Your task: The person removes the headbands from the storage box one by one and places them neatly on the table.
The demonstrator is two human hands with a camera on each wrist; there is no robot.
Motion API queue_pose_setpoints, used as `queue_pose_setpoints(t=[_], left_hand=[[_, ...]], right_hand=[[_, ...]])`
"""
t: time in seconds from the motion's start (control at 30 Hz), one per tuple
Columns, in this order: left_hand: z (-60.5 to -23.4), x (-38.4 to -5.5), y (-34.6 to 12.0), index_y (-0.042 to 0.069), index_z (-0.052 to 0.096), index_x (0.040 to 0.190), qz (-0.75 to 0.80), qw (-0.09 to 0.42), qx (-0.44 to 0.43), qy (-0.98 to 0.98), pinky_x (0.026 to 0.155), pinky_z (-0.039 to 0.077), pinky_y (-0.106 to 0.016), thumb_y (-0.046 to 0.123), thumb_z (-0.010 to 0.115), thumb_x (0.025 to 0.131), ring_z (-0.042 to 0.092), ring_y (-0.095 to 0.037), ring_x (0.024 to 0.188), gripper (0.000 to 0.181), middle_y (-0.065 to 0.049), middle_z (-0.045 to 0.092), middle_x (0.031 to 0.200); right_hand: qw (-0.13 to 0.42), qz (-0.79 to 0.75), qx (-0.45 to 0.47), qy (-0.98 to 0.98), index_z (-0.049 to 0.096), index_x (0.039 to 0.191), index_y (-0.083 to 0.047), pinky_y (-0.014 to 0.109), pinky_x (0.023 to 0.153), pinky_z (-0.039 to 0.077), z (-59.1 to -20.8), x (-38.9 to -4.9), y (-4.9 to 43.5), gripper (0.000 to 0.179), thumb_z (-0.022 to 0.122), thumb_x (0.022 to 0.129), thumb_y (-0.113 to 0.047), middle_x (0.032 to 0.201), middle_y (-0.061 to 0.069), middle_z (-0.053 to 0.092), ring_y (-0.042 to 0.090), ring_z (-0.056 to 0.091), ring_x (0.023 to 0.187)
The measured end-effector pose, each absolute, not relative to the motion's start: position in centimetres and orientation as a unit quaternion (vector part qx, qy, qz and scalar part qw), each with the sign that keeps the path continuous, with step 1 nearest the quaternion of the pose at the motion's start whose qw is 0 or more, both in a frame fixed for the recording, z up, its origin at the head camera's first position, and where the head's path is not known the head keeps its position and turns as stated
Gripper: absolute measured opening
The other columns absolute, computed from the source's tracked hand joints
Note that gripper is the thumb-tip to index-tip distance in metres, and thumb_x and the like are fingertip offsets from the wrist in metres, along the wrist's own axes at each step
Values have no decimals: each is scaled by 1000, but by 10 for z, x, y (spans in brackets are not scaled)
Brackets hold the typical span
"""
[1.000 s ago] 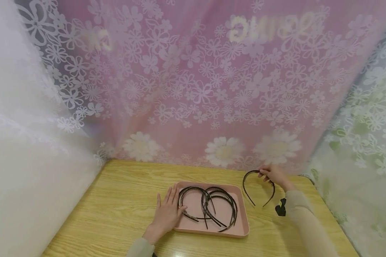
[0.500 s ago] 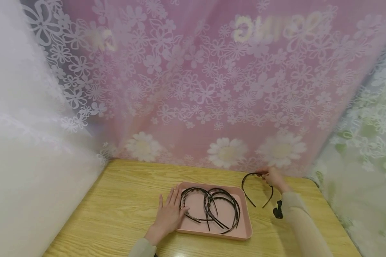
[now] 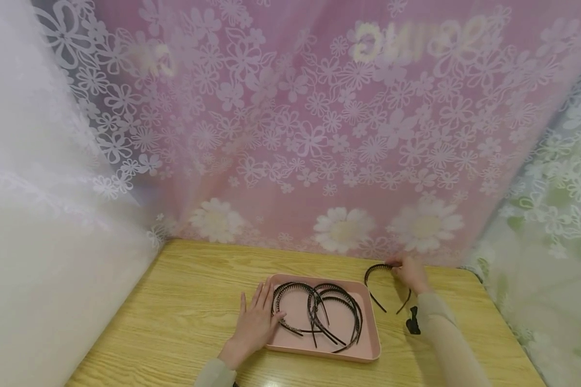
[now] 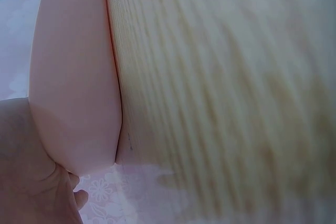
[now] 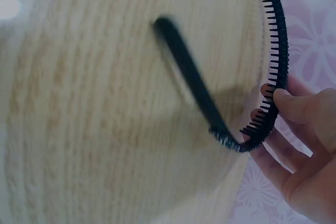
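In the head view my right hand (image 3: 413, 276) pinches a black toothed headband (image 3: 378, 267) by the upper right of its arch, to the right of the tray. The right wrist view shows the thumb and fingers on either side of the toothed band (image 5: 282, 45), its tip pointing over the wood. My left hand (image 3: 254, 322) lies with straight fingers along the left rim of a pink tray (image 3: 374, 344). In the left wrist view the palm (image 4: 23, 161) meets the tray's outer wall (image 4: 73, 77). Several dark headbands (image 3: 336, 296) overlap inside the tray.
The tray stands on a yellow wood-grain table (image 3: 184, 290). A pink flowered curtain (image 3: 281, 134) hangs along the back edge, with pale sheets (image 3: 53, 226) at the sides. A small black piece (image 3: 413, 321) hangs by my right sleeve.
My right hand has lowered slightly and turned, with the headband still pinched. The left hand stays on the tray's rim. The head view has shifted a little.
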State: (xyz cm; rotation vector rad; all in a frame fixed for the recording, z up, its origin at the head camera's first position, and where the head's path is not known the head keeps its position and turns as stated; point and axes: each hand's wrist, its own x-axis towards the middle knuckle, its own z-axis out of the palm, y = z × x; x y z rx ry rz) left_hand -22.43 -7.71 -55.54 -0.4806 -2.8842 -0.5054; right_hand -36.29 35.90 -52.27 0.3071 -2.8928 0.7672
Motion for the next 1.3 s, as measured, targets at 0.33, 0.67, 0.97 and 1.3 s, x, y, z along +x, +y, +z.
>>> queue_pose_setpoints(t=[0.33,0.67,0.97,1.3], left_hand=[[-557,-225,-77,-3,29,157,-172,85,-161,-968,116,16,-71,43,51,105,26,-39,151,73,-17,23,166],[-556,-224,-77,-4,30,157,-173,86,-162,-968,115,17,-72,42,52,105,27,-39,151,73,-18,24,166],[-557,-224,-77,-4,29,157,-177,88,-163,-967,115,16,-72,42,52,105,26,-40,151,73,-18,24,166],[-556,-223,-76,-4,31,157,-174,87,-157,-968,116,17,-70,43,52,104,27,-38,151,73,-18,25,165]], right_hand=[[63,234,80,-967,72,117,5,53,74,56,-530,-369,356,30,62,90,13,108,30,70,45,68,94],[55,236,87,-966,70,119,8,53,75,56,-532,-368,357,32,62,88,15,108,31,69,48,66,96],[76,271,115,-953,64,127,11,55,75,56,-528,-369,361,30,58,99,1,116,34,66,49,65,98],[93,306,143,-936,59,138,5,61,86,54,-495,-353,348,36,53,106,-12,132,30,61,51,63,112]])
